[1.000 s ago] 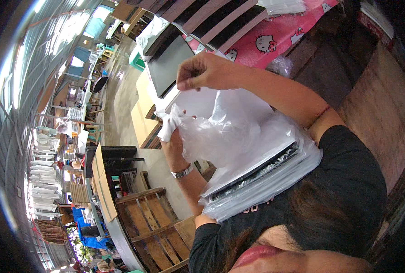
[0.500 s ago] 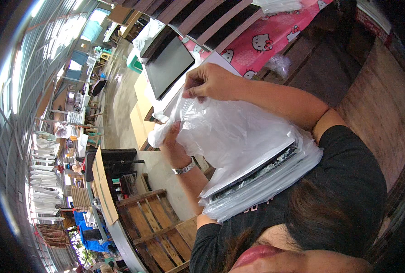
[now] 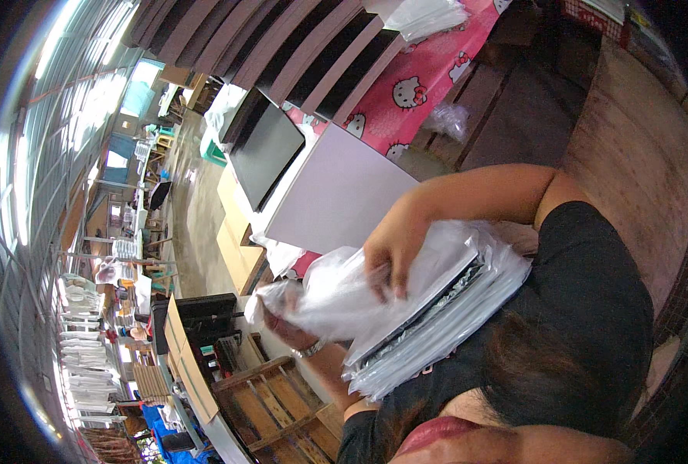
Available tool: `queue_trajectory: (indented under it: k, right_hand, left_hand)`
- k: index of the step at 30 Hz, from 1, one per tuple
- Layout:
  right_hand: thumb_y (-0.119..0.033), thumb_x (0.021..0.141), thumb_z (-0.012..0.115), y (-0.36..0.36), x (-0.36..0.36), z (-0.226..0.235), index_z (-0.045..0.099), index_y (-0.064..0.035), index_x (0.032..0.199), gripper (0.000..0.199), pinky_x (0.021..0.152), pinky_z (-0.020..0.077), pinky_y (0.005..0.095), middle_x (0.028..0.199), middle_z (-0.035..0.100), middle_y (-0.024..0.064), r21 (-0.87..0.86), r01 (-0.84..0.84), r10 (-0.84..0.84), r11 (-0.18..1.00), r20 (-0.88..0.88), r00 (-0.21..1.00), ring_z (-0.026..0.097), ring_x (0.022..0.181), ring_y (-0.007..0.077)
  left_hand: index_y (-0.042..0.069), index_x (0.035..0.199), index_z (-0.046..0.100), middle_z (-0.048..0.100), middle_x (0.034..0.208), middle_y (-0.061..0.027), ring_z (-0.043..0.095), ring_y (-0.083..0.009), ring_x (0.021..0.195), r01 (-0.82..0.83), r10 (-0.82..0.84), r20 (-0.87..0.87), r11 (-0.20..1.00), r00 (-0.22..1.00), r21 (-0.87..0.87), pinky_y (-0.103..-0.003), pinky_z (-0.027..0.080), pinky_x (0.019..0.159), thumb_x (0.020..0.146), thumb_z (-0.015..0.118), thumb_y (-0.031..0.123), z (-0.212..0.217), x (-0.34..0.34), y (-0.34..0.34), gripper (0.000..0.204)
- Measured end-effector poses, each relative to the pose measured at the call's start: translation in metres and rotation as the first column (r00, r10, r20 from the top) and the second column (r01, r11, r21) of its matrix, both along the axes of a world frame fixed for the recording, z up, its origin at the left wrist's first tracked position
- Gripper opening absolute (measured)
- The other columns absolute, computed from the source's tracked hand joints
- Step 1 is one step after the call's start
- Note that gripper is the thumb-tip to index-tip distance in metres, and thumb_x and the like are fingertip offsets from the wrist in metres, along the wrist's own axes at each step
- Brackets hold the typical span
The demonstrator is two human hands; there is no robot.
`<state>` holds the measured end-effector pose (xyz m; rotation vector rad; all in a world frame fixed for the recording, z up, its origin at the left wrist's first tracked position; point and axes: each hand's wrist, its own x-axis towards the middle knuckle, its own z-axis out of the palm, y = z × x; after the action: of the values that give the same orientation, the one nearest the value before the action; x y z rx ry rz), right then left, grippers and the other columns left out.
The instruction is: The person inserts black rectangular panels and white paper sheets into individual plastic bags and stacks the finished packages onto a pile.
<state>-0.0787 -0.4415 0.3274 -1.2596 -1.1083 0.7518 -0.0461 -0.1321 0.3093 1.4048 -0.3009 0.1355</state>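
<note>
Against the person's chest, a stack of flat bagged packs (image 3: 444, 325) is resting on the left forearm. Right hand (image 3: 394, 251) is pinching a thin clear plastic bag (image 3: 336, 298) atop the stack; left hand (image 3: 286, 329), underneath, is gripping the bag's far end. Bagging seems underway; next, opening the bag's mouth likely needs both hands.

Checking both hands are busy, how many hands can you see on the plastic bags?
2: the right hand lies on top of the bags; the left hand is beneath their left end, mostly hidden by plastic.
</note>
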Motion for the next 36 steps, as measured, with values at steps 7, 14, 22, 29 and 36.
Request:
queue_trajectory:
  k: [7,14,22,29,36]
  right_hand:
    - [-0.036,0.088,0.057,-0.066,0.029,0.004,0.063,-0.0048,0.085,0.032,0.059,0.0476,0.027,0.077,0.063,0.004,0.198,0.253,-0.14,0.947,-0.455,0.879,0.059,0.069,0.0138]
    - [-0.02,0.086,0.062,-0.067,0.026,0.021,0.064,-0.0034,0.088,0.017,0.068,0.0492,0.0264,0.084,0.065,0.0058,0.334,0.652,-0.55,0.681,-0.356,0.756,0.062,0.075,0.0135]
    - [-0.019,0.081,0.068,-0.078,0.013,0.033,0.064,-0.0008,0.092,0.022,0.071,0.0489,0.0262,0.077,0.065,0.006,-0.277,0.218,-0.17,0.936,0.188,0.967,0.062,0.076,0.0132]
    - [-0.014,0.085,0.06,-0.085,0.029,0.005,0.053,-0.0008,0.104,0.024,0.054,0.0471,0.0254,0.068,0.055,0.0032,0.328,0.463,-0.282,0.824,-0.471,0.836,0.056,0.062,0.0109]
    - [-0.005,0.07,0.058,-0.101,0.066,0.002,0.049,-0.0072,0.115,0.047,0.056,0.0444,0.0235,0.074,0.052,0.0036,0.227,0.69,-0.681,0.688,-0.127,0.721,0.054,0.064,0.0099]
  left_hand:
    - [0.006,0.099,0.059,0.063,0.092,-0.0042,0.059,-0.0164,0.081,0.164,-0.22,-0.435,0.973,0.873,-0.163,-0.035,0.049,0.074,0.082,0.061,0.041,-0.038,-0.016,0.03,0.039]
    - [0.005,0.098,0.06,0.063,0.091,-0.0061,0.06,-0.0174,0.078,0.436,-0.377,-0.492,0.9,0.784,0.004,-0.036,0.049,0.071,0.079,0.064,0.037,-0.047,-0.023,0.015,0.037]
    - [0.003,0.096,0.061,0.063,0.089,-0.0083,0.06,-0.0186,0.075,0.483,-0.438,-0.433,0.876,0.788,-0.006,-0.037,0.049,0.069,0.076,0.068,0.032,-0.001,-0.004,0.04,0.036]
    - [0.002,0.097,0.064,0.064,0.092,-0.0097,0.06,-0.0204,0.075,0.806,-0.718,-0.398,0.582,0.571,0.106,-0.038,0.049,0.07,0.075,0.069,0.032,-0.077,0.01,0.046,0.037]
    - [-0.002,0.107,0.057,0.063,0.098,-0.0121,0.059,-0.0197,0.091,0.193,-0.202,-0.135,0.978,0.97,-0.076,-0.032,0.045,0.083,0.076,0.062,0.016,-0.011,0.046,-0.004,0.036]
